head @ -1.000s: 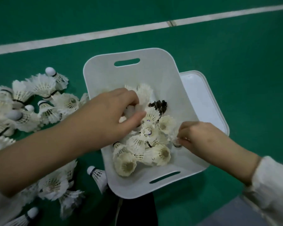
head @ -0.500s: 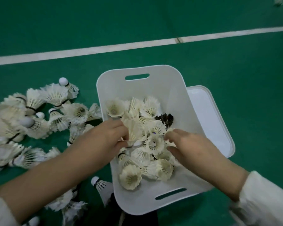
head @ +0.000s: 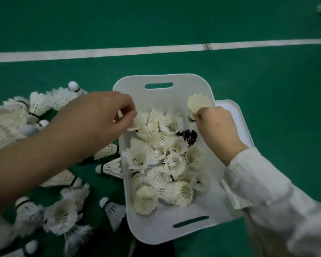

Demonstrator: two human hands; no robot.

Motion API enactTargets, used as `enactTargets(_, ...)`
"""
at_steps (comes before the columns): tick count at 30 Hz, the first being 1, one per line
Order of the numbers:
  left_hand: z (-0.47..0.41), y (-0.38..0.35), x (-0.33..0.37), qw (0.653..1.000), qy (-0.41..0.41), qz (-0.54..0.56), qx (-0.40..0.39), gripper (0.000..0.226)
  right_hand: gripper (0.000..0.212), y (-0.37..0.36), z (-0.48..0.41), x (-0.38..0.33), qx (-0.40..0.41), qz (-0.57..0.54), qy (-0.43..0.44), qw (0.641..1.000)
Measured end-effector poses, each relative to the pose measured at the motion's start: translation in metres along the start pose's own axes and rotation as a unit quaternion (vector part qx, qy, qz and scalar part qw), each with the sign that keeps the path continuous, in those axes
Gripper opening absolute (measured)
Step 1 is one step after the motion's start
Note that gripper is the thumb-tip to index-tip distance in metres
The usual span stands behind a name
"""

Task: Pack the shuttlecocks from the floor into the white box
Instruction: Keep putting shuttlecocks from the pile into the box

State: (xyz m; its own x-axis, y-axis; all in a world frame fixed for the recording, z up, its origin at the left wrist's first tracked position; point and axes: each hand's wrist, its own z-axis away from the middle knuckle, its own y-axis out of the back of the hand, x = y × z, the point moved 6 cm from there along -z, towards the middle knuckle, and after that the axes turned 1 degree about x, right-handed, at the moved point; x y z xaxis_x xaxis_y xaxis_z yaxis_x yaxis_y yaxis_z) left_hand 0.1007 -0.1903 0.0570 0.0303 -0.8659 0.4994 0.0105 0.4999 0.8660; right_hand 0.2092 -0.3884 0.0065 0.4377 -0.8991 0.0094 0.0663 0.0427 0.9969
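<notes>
Both hands have left the middle of the pile (head: 165, 160) and gone to the far end of the white box (head: 156, 230). The right hand (head: 217, 125) has come up by the far right wall of the box with a raised shuttlecock (head: 199, 104). Its fingers are curled tight round the cork end, which is mostly hidden in the fist. The left hand (head: 93, 123) has shifted to the far left inside corner of the box. There its thumb and fingertips are closed in a pinch on the feather edge of a corner shuttlecock (head: 137, 122), which lies touching the pile.

What the next move likely turns on is how the raised shuttlecock lies. Its long axis runs from the fist up and away, with the feather skirt toward the far wall and the cork toward the wrist. It hangs over the bare far right patch of the box, just beyond a dark shuttlecock (head: 188, 136) at the pile's edge. Lowering it cork first would set it there without crushing any feathers.

Many loose shuttlecocks (head: 59, 216) lie on the floor to the left of the box, some touching its left wall. The left hand is much the nearer to them, while the right would have to cross the box. A lid (head: 230, 108) shows from under the right side of the box.
</notes>
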Motion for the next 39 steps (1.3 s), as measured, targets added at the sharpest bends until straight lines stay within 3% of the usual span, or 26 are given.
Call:
enactTargets(6, 0.012, -0.015, -0.036, 0.992, 0.011, -0.097, -0.080, 0.022, 0.019, -0.070, -0.018, -0.008, -0.156, 0.002, -0.020, 0.988)
enactTargets(13, 0.027, 0.002, -0.060, 0.974, -0.053, -0.177, -0.130, 0.023, 0.028, -0.052, -0.019, -0.028, -0.167, 0.049, 0.016, 0.985)
enactTargets(18, 0.041, 0.036, -0.087, 0.958, -0.082, -0.228, -0.156, 0.022, 0.019, 0.035, -0.001, -0.100, -0.060, 0.029, 0.137, 0.988)
enactTargets(22, 0.068, 0.056, -0.122, 0.961, -0.057, -0.227, -0.149, 0.025, 0.019, 0.070, 0.029, -0.193, -0.082, -0.009, 0.312, 0.947)
enactTargets(25, 0.097, 0.061, -0.162, 0.975, 0.004, -0.188, -0.115, 0.024, 0.016, 0.042, 0.045, -0.253, -0.127, -0.023, 0.390, 0.912)
enactTargets(28, 0.126, 0.051, -0.202, 0.984, 0.081, -0.138, -0.078, 0.021, 0.024, -0.012, 0.042, -0.294, -0.190, -0.024, 0.352, 0.916)
enactTargets(33, 0.177, 0.019, -0.264, 0.977, 0.197, -0.068, -0.043, 0.015, 0.038, -0.090, 0.045, -0.356, -0.308, -0.125, 0.270, 0.904)
enactTargets(36, 0.200, -0.004, -0.292, 0.967, 0.249, -0.032, -0.043, 0.016, 0.046, -0.119, 0.053, -0.380, -0.308, -0.136, 0.222, 0.915)
enactTargets(39, 0.205, -0.020, -0.300, 0.977, 0.211, -0.022, -0.002, 0.032, 0.029, -0.128, 0.054, -0.402, -0.268, -0.149, 0.213, 0.928)
